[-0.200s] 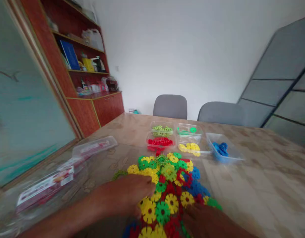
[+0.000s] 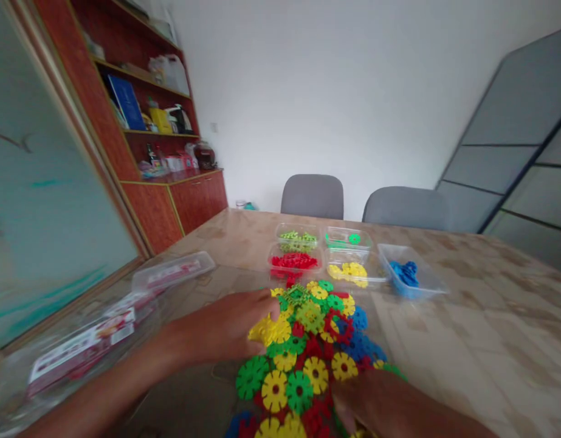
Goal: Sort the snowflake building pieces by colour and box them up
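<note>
A heap of plastic snowflake discs in yellow, green, red and blue lies on the table in front of me. My left hand reaches over the heap's left edge. Its thumb and fingers are apart, on either side of some yellow discs, and I see no disc gripped. Below it lies a large green disc. My right hand rests low at the heap's right side, fingers pointing down among the discs. Its fingertips are mostly hidden, so any hold is unclear.
Behind the heap stand clear tubs with light green pieces, red pieces, green pieces and yellow pieces. A tub of blue pieces is at right. Clear labelled packaging lies left. Two grey chairs stand beyond.
My left hand has moved left and slightly up, uncovering the large green disc. My right hand has shifted slightly, its fingers more bent downward.
</note>
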`<state>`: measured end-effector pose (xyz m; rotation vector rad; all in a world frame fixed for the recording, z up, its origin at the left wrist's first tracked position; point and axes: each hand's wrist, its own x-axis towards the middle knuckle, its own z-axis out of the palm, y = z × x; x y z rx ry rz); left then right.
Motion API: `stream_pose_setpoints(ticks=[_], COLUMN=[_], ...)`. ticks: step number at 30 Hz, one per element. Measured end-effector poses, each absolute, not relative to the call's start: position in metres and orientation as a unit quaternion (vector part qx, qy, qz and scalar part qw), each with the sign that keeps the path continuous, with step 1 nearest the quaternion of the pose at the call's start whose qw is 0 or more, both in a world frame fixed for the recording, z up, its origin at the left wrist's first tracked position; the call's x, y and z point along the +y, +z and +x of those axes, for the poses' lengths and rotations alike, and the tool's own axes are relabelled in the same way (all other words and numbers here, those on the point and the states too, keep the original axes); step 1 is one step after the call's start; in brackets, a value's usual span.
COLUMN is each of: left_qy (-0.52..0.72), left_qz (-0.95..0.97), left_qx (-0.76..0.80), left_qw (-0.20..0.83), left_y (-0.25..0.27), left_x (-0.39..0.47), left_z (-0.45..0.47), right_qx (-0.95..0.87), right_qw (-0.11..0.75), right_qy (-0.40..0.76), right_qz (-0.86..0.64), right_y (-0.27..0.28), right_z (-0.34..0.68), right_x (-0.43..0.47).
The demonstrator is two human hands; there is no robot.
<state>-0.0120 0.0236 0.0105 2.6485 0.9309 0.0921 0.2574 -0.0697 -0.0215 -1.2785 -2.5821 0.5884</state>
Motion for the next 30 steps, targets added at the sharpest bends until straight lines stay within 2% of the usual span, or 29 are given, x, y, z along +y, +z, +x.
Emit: stream_pose_setpoints(ticks=[5, 9, 16, 25, 30], left_qy=[0.058, 0.038, 0.035, 0.03, 0.037], left_qz=[0.917, 0.914, 0.909, 0.907, 0.911], left_qx=[0.35, 0.354, 0.359, 0.375, 0.364], left_qw=[0.182, 0.192, 0.208, 0.19, 0.188], left_y=[-0.009, -0.022, -0.024, -0.018, -0.024], left_x=[0.048, 0.055, 0.055, 0.052, 0.056], left_z=[-0.01, -0.01, -0.012, -0.007, -0.013], right_qx=[-0.86, -0.85, -0.839, -0.815, -0.792], right_qw=[0.11, 0.126, 0.08, 0.124, 0.043], right_qy=[0.253, 0.224, 0.201, 0.287, 0.375], right_qz=[-0.429, -0.46, -0.5, -0.489, -0.481], right_y=[-0.024, -0.043, -0.04, -0.025, -0.002], right_z=[0.267, 0.275, 0.278, 0.282, 0.287], right_x=[-0.05, -0.035, -0.043, -0.038, -0.049])
